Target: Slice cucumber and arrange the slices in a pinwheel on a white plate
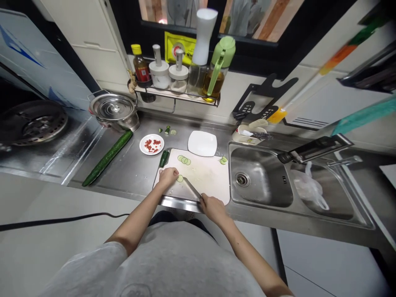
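My right hand (214, 209) is wrapped round the handle of a kitchen knife (192, 188), whose blade lies low over the pale cutting board (210, 185). The blade's tip points at a thin cucumber slice (180, 178). My left hand (168, 177) is closed at the board's left side, its fingertips pinched at the edge of that slice. Farther back on the board rests an overlapping row of cucumber slices (184, 160). More cucumber slices (223, 160) sit at the right back corner. A dark green cucumber piece (164, 158) lies at the left back corner.
Behind the board stand a white square plate (202, 143) and a round plate (144, 144) with red chopped bits. A whole cucumber (108, 157) and a lidded steel pot (116, 109) are leftward. The double sink (262, 177) adjoins the board's right. Above hangs a condiment rack (179, 95).
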Demonstrator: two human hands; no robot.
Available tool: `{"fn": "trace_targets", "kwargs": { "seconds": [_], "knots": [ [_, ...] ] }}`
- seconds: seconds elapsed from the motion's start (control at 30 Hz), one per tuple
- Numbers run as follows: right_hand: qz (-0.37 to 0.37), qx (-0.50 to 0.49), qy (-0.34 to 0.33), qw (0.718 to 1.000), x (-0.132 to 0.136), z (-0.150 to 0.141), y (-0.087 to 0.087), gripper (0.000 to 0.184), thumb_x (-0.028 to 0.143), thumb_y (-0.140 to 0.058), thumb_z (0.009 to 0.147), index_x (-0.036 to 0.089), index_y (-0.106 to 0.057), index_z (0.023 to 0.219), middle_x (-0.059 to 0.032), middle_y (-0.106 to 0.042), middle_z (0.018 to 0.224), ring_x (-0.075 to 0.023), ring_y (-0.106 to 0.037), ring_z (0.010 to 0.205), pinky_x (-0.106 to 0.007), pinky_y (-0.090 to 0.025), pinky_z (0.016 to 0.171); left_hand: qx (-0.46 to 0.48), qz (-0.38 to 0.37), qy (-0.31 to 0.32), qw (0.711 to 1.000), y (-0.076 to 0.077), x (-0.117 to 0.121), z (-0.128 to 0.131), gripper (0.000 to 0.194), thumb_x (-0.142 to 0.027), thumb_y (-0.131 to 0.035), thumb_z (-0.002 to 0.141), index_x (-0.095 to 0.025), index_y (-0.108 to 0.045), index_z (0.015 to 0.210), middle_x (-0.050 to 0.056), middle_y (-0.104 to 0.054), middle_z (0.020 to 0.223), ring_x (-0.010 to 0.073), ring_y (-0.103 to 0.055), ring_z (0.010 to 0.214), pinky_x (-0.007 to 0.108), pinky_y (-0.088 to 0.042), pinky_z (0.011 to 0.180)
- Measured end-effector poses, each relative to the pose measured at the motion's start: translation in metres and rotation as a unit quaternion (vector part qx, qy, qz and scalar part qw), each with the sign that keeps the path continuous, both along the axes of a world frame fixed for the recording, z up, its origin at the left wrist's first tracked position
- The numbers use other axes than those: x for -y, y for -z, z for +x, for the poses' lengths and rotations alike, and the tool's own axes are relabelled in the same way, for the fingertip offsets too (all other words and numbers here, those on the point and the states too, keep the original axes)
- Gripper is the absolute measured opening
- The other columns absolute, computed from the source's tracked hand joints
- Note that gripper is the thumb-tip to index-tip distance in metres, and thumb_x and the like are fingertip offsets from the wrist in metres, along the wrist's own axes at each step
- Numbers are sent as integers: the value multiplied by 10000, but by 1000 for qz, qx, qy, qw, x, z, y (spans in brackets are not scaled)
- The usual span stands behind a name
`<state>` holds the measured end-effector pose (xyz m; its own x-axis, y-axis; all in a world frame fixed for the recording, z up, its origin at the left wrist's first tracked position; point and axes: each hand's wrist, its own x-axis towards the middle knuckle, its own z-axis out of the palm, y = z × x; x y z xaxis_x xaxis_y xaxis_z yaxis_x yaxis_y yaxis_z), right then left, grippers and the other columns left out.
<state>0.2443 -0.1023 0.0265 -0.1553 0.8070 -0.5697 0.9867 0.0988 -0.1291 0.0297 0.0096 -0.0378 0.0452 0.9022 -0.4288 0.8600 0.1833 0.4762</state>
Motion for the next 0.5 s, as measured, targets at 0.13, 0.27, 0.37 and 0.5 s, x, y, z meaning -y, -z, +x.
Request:
{"fn": "trace_targets", "kwargs": {
  "seconds": [0.13,0.27,0.37,0.5],
  "knots": [
    [1,3,-3,1000,-5,-12,2,287,320,-296,978,218,-532,1107,-93,-691,926,-215,-645,887,-280,-367,691,-1,2,-6,1000,3,3,-2,198,-239,-563,764,-264,-695,910,10,-727,951,193,-605,957,357,-351,914],
    [2,-2,-10,1000,-8,-20,5,295,310,-298,973,208,-534,1119,-99,-692,936,-216,-641,911,-284,-377,714,-4,3,-7,1000,4,3,-3,216,-225,-552,766,-268,-697,920,13,-727,963,199,-596,963,366,-346,917],
    [4,-5,-10,1000,-7,-24,7,305,301,-296,971,199,-534,1133,-108,-690,942,-223,-642,914,-293,-385,727,-2,4,-6,1000,4,3,-3,215,-223,-550,767,-265,-698,919,13,-726,957,199,-595,962,368,-340,917],
    [4,-3,-5,1000,-7,-27,9,302,302,-306,970,192,-535,1134,-110,-688,939,-222,-644,917,-292,-389,734,3,10,-6,1000,4,4,-3,211,-222,-543,775,-266,-700,908,14,-723,944,202,-597,970,370,-335,918]
  ]
}}
